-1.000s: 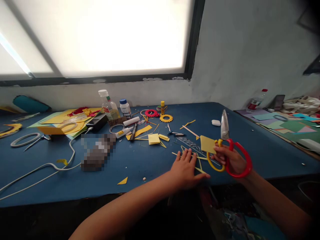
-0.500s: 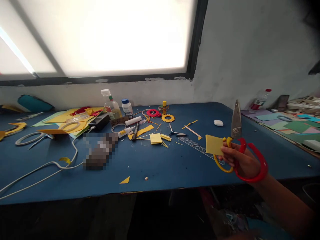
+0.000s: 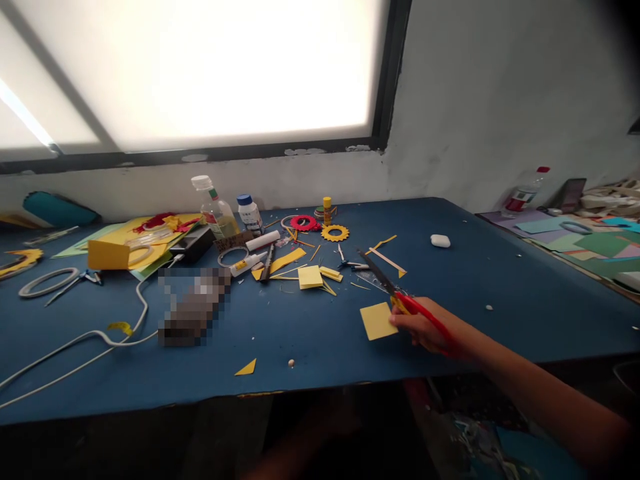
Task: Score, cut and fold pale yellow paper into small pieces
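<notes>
My right hand [image 3: 425,328] is closed around a pair of scissors [image 3: 379,272] with red and yellow handles, the dark blades pointing up and left. Between the fingertips of the same hand is a square of yellow paper [image 3: 378,321], just above the blue table. Behind the blades lies a clear ruler [image 3: 369,279], partly covered. My left hand [image 3: 307,437] is a dark blur below the table's front edge, its fingers not readable. Left of the scissors, a small stack of yellow paper squares [image 3: 310,277] lies among thin yellow strips.
A yellow gear-shaped ring [image 3: 335,233] and a red one [image 3: 305,223] lie near a glue stick [image 3: 327,211]. Bottles [image 3: 219,213] stand by the wall. A white cable [image 3: 143,300] crosses the left side. A white case [image 3: 440,241] sits at right, with coloured paper [image 3: 543,227] beyond.
My right hand has swung left and turned, taking the scissors and paper square with it. The blades have gone from upright to leaning left. A blurred left hand now shows below the table edge.
</notes>
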Demonstrator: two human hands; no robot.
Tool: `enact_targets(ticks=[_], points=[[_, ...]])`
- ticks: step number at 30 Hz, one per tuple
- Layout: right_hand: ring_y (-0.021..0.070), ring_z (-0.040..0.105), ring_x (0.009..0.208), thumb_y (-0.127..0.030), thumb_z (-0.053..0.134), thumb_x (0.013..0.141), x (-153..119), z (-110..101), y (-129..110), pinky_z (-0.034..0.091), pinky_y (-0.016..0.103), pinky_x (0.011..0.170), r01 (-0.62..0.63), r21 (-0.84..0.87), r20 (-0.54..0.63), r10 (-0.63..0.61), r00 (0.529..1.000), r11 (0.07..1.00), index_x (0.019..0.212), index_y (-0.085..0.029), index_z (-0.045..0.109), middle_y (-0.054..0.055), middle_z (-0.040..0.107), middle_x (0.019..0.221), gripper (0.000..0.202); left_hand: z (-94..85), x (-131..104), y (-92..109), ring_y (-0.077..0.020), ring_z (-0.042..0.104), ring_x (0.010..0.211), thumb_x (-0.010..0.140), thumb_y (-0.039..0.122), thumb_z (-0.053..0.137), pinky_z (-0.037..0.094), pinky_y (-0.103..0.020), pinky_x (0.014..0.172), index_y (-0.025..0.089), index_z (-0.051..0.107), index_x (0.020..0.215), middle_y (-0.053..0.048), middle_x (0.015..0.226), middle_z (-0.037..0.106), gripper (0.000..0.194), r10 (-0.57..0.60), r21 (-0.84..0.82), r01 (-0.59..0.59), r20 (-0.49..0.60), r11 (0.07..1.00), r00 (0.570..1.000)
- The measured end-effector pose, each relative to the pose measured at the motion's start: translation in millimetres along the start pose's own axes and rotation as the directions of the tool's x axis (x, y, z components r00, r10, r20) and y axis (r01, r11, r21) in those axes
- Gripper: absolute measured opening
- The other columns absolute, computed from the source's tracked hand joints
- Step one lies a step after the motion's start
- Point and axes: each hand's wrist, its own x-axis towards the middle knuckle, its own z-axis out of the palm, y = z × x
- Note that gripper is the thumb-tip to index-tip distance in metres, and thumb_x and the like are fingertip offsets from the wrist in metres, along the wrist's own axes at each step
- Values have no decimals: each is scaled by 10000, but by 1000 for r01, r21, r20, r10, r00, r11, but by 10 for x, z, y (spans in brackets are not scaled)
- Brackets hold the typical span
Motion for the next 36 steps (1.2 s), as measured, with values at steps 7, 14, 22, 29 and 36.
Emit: enact_targets(ticks=[7,14,22,29,36], points=[[141,503,437,-239,635,646,379,157,-258,354,232,392,5,-294,10,-2,1000,956,532,-193,512,2,526,502,174,-1044,-198,-472,-180,621,897,918,396,463,499,-275,781,238,661,980,11,976,671,261,23,55,-22,-15,998,1000],[195,553,601,-334,608,710,398,262,-184,244,257,486,70,-563,-79,-137,987,824,606,-188,546,73,617,644,189,-1473,717,-1232,-240,557,1047,891,307,556,470,-460,872,157,530,1177,-96,1211,538,324,-211,152,259,-277,954,937],[163,527,588,-323,572,761,401,205,-183,287,244,490,55,-488,-64,-98,993,871,681,-175,578,45,607,662,169,-1632,704,-1487,-186,611,878,891,302,559,523,-374,752,133,575,1068,-64,1043,605,245,-197,-214,155,-189,964,962],[101,486,478,-295,567,782,500,62,-202,425,203,426,1,-203,-70,-16,997,979,756,-165,577,-33,484,569,133,-1508,345,-1256,-131,621,728,683,282,739,505,-269,701,134,564,705,-18,761,638,230,-114,-552,-146,-410,821,905],[100,525,511,-325,593,830,747,-135,-337,485,228,485,23,-143,-169,-47,984,989,827,-133,603,-17,544,637,192,-1339,362,-1154,-131,629,732,677,342,724,506,-258,642,176,459,835,-8,821,616,350,-141,-683,-213,-424,699,895]])
